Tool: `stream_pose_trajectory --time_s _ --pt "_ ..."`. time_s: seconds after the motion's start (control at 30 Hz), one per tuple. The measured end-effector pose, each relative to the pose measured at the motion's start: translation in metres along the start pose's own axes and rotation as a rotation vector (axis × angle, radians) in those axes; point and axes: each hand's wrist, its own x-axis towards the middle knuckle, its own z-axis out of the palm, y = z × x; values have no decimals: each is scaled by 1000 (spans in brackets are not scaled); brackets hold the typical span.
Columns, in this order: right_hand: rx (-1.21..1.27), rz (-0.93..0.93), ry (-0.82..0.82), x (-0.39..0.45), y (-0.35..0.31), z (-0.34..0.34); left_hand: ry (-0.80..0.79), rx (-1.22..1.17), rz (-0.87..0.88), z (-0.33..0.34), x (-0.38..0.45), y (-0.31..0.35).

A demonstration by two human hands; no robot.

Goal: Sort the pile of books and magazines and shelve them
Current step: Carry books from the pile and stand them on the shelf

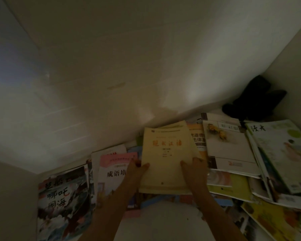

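Both hands, left [137,168] and right [192,168], gripped a yellow book [167,159] at lower centre, above scattered books [233,148].

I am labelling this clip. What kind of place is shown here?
Probably a dim corner of a home room. Plain pale walls meet at a corner, books and magazines lie spread along them, and both hands, left hand and right hand, hold a cream book.
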Motion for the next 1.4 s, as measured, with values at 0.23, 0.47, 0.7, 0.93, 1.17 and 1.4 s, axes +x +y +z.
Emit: stream_pose_trajectory --time_s 0.23,0.47,0.7,0.93,1.17,1.4 --pt "336 166 -166 16 -7 -6 91 -158 -116 3 16 -2" --pt "336 103 -175 58 -8 -26 -122 -345 -207 31 0 12" --pt "88 88 -115 75 -23 -32 -38 -359 -211 55 18 30" --pt "200 80 -130 73 -14 -27 41 -406 -245 45 32 25" --pt "252 12 -218 52 6 -10 -74 -263 -211 35 -12 18" --pt "-263 -260 364 58 36 -50 -29 -211 -34 30 -29 15"
